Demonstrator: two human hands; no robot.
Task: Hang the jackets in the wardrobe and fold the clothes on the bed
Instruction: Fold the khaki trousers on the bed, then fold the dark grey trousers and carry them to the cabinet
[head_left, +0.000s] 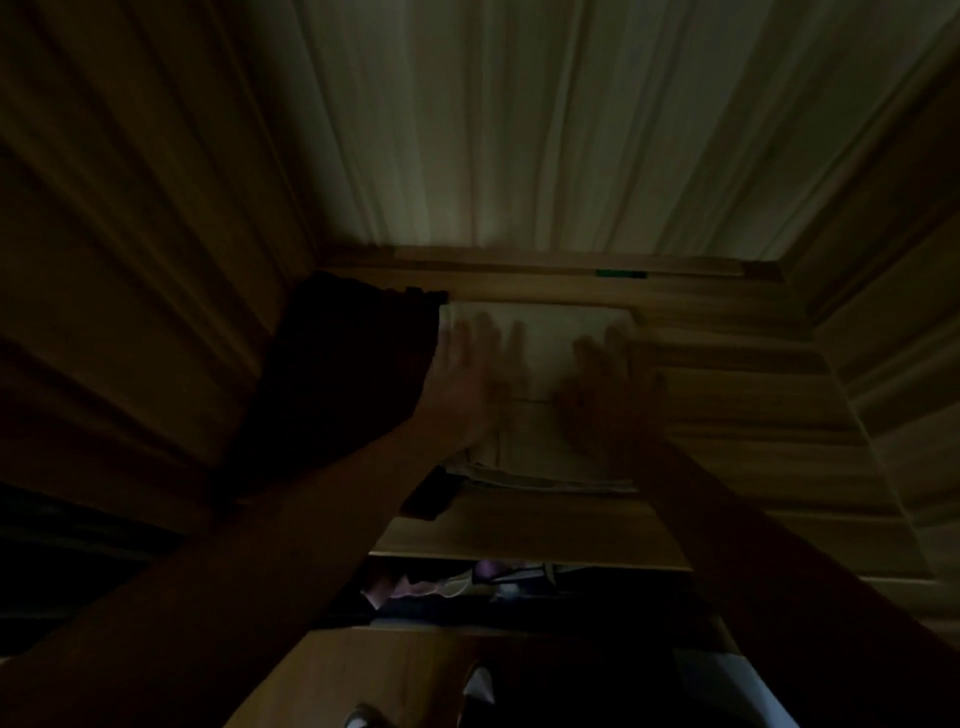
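Note:
A folded pale beige garment (540, 364) lies flat on a wooden wardrobe shelf (727, 395). My left hand (467, 374) rests flat on its left part with fingers spread and straight. My right hand (608, 384) lies flat on its right part, fingers straight too. Both hands are blurred. A dark folded garment (343, 374) sits on the same shelf, just left of the pale one and touching my left hand's edge.
The wardrobe's wooden side walls (130, 260) stand close on both sides, with a pale back panel (545, 130) behind. Below the shelf's front edge a lower compartment holds mixed clothes (447, 587). The scene is dim.

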